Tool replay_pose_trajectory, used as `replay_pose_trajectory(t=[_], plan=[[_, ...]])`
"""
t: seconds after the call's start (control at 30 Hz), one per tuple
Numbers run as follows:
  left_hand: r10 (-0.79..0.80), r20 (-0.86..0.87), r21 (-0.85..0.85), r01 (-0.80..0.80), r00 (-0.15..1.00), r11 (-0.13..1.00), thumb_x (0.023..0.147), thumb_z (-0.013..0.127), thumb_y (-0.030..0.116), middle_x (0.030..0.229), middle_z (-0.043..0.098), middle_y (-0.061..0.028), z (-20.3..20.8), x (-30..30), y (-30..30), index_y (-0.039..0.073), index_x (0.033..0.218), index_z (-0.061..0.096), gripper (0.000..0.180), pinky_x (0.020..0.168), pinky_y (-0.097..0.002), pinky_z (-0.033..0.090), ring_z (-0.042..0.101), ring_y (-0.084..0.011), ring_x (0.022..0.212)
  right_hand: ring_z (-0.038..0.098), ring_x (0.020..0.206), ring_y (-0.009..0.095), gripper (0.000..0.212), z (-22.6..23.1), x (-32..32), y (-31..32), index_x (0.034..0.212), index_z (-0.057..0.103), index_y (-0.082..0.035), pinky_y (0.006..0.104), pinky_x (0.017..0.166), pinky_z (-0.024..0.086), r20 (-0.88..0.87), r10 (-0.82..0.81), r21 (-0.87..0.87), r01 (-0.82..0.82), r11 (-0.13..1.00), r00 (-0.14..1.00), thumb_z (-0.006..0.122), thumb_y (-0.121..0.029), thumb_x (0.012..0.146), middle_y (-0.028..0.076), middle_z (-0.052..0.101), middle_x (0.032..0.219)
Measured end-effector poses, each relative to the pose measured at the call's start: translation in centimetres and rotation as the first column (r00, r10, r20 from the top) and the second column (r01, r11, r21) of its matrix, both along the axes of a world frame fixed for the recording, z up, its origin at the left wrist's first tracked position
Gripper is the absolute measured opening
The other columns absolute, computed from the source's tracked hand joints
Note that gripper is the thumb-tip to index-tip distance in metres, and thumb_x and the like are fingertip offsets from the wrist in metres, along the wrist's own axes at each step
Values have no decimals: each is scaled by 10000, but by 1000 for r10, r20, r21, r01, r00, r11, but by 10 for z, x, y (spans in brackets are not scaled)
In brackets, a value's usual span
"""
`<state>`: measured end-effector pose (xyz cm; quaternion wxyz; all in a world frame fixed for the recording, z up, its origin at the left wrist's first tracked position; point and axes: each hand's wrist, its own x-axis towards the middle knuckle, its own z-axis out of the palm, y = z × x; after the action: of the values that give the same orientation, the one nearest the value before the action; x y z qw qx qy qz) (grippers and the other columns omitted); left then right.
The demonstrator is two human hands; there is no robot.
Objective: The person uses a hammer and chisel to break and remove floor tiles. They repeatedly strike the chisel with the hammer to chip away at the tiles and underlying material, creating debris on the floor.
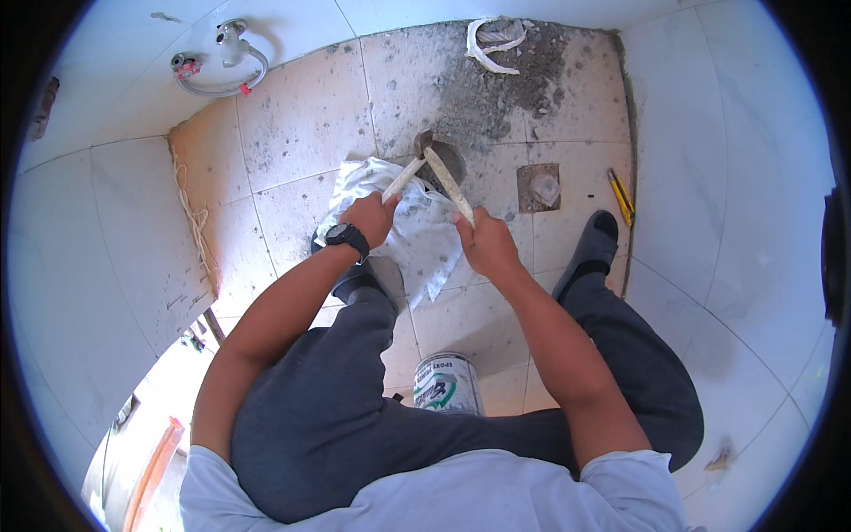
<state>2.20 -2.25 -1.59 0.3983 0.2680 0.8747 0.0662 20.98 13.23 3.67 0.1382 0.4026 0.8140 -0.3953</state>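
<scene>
My left hand (371, 218), with a black watch at its wrist, is closed round a pale stick-like handle (403, 180). In my right hand (490, 243) is a hammer with a long whitish handle (449, 183) and a small dark head (424, 142). The two handles slant together and meet, or overlap, just under that head; I cannot tell what the left one ends in. Both tools are over the left edge of a round hole (449, 165) in the tiled floor. Below my hands lies a crumpled white sheet (417, 239), cloth or plastic, spotted with grey.
Grey rubble (523, 84) and a curved white strip (486, 51) lie at the far wall. Right of the hole is a square floor opening (538, 187), then a yellow utility knife (620, 197). A paint can (448, 383) stands between my legs. A valve with hose (232, 44) juts out far left.
</scene>
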Motion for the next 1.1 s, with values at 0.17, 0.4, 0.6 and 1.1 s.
replay_pose_trajectory(t=[0.17, 0.4, 0.6, 1.1], plan=[[4, 8, -8, -4, 1000, 1000, 1052, 416, 583, 891, 707, -317, -5, 3, -4, -36, 1007, 674, 673, 791, -565, 540, 699, -490, 893, 667, 737, 516, 436, 2, 6, -5, 947, 558, 20, 573, 658, 522, -92, -52, -11, 52, 999, 994, 574, -406, 1036, 301, 660, 739], [3, 12, 5, -3, 1000, 1000, 1052, 398, 594, 885, 705, -321, 1, 0, 2, -37, 956, 698, 705, 793, -567, 540, 701, -485, 890, 674, 739, 501, 472, 1, 1, 3, 905, 573, 35, 536, 645, 514, -6, -6, 0, 6, 1000, 1000, 577, -417, 1040, 287, 667, 747], [-1, 21, -10, 1, 1000, 1000, 1048, 400, 602, 877, 709, -312, 7, -7, 17, -36, 906, 714, 725, 785, -559, 539, 705, -473, 876, 678, 760, 504, 491, 13, -4, 8, 920, 592, 38, 548, 663, 521, -118, -152, -65, 146, 987, 981, 554, -436, 1042, 308, 667, 761], [-99, 82, -59, 104, 992, 993, 1054, 412, 569, 962, 704, -341, 8, -19, 33, -84, 989, 720, 725, 851, -544, 534, 690, -488, 948, 684, 723, 458, 498, 7, -8, 1, 886, 582, 38, 495, 642, 507, -117, -201, -42, 197, 979, 973, 555, -431, 1052, 279, 652, 732]])
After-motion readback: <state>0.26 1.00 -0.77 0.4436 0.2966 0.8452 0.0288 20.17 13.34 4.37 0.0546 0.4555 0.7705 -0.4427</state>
